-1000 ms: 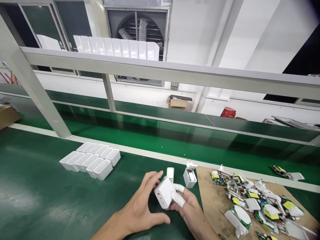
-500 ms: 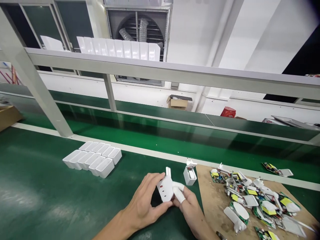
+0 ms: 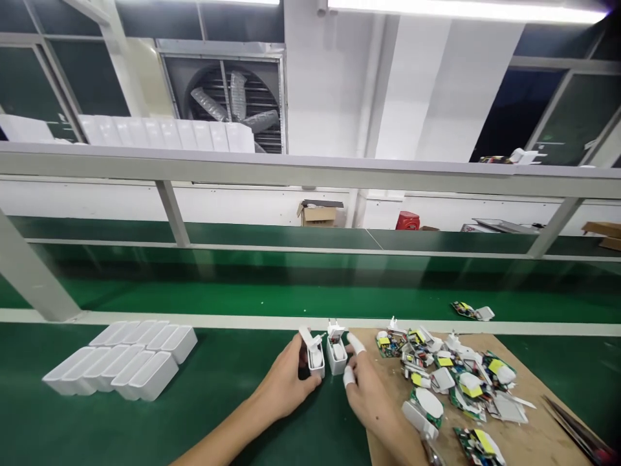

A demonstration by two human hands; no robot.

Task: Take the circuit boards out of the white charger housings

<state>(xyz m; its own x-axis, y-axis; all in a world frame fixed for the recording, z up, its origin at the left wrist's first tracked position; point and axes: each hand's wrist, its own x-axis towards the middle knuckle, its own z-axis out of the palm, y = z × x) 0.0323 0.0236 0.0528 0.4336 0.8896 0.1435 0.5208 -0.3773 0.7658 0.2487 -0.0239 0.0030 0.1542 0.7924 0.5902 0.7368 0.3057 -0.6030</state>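
Note:
My left hand [image 3: 284,378] grips a white charger housing [image 3: 316,364] between thumb and fingers. The housing stands upright on the green tabletop, its plug cap tilted above the open top. Just right of it is a second white charger housing [image 3: 336,359], with a two-pin plug part standing up from it. My right hand [image 3: 366,382], white covers on its thumb and a finger, is at that second housing's right side. Its thumb and finger are spread apart; whether they touch the housing I cannot tell.
White empty cases [image 3: 140,369] stand in rows on the left. At right, a brown board [image 3: 383,427] carries a heap of circuit boards [image 3: 466,375] and white parts. Tweezers [image 3: 572,424] lie at its right edge. A shelf rail [image 3: 310,169] crosses above the bench.
The view has tilted up and swung right. The charger housing held between both hands is now upright beside the other one, in my left hand only. My right hand has let go of it.

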